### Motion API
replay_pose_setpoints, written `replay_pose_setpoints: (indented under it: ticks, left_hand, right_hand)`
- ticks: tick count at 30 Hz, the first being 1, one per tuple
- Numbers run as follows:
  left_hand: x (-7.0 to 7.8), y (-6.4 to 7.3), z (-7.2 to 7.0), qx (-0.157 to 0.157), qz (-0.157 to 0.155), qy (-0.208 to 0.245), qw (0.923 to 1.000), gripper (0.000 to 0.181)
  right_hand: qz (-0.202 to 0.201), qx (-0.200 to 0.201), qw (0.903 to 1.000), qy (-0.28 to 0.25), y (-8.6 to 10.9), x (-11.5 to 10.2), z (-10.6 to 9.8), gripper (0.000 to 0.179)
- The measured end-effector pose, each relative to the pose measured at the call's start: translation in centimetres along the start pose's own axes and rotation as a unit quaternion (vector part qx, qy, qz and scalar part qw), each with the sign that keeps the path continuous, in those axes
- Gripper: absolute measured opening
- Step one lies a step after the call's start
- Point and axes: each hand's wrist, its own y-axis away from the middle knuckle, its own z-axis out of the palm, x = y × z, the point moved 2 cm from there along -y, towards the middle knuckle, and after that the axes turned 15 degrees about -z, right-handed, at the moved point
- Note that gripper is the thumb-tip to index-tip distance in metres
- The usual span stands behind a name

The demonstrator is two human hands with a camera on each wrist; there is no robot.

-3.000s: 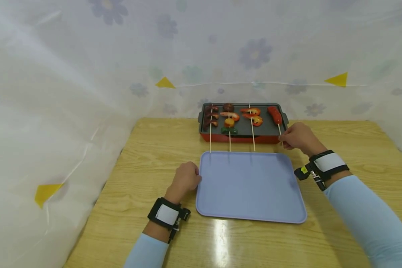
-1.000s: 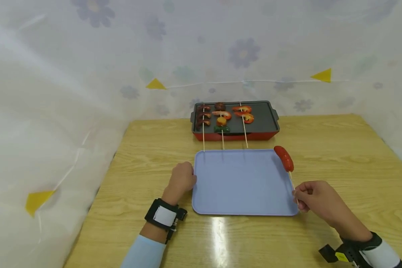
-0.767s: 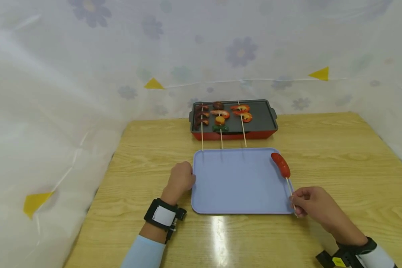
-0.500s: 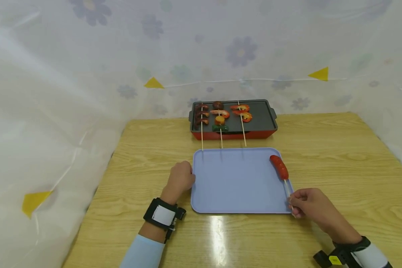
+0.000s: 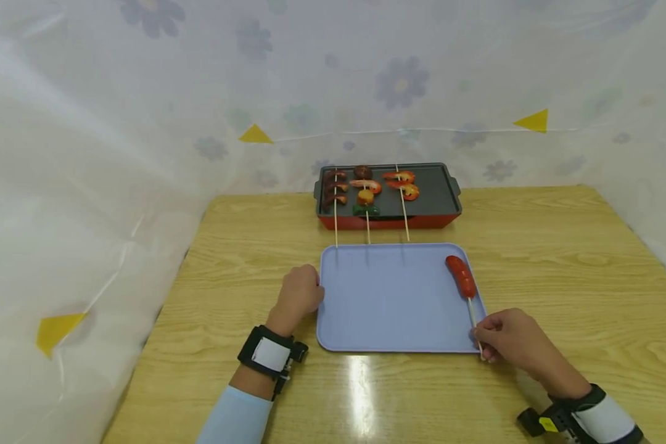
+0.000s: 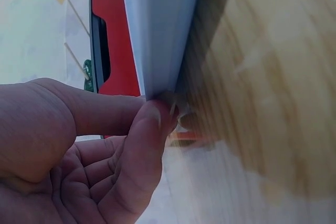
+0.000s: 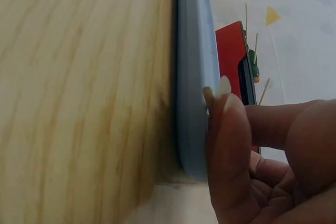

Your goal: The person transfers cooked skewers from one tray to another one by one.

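Note:
My right hand (image 5: 513, 339) pinches the stick end of a sausage skewer (image 5: 462, 277) at the tray's front right corner. The red sausage lies over the right side of the lavender tray (image 5: 394, 302), pointing away from me. In the right wrist view the stick's tip (image 7: 208, 97) pokes out between thumb and finger, right at the tray's rim. My left hand (image 5: 300, 293) grips the tray's left edge; the left wrist view shows thumb and forefinger (image 6: 144, 140) pinching the rim (image 6: 160, 35).
Behind the tray stands a red and black toy grill (image 5: 438, 197). It bears a mushroom-like skewer (image 5: 335, 185), a mixed skewer (image 5: 365, 197) and a shrimp skewer (image 5: 404, 188), sticks toward the tray. A flowered plastic sheet (image 5: 399, 80) hangs behind the wooden table (image 5: 244, 246).
My right hand has taken the sausage skewer off the grill's right side and brought it toward me, then left, over the tray's right edge. The left hand keeps its grip on the tray.

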Motion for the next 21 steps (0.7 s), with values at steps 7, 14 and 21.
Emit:
replay_pose_setpoints:
  ticks: [7, 14, 21]
  left_hand:
    - [0.0, 0.1, -0.2, 0.0, 0.008, 0.006, 1.0, 0.043]
    - [-0.2, -0.1, -0.1, -0.002, 0.006, 0.005, 1.0, 0.043]
    - [-0.2, 0.0, 0.0, -0.005, 0.002, 0.01, 0.9999, 0.042]
  right_hand:
    - [-0.006, -0.02, 0.9987, 0.046, -0.1, -0.6, -0.2, 0.02]
    - [-0.044, -0.002, 0.9902, 0.133, -0.8, -0.8, -1.4, 0.025]
    - [-0.11, 0.067, 0.9627, 0.238, -1.6, -0.5, -2.5, 0.021]
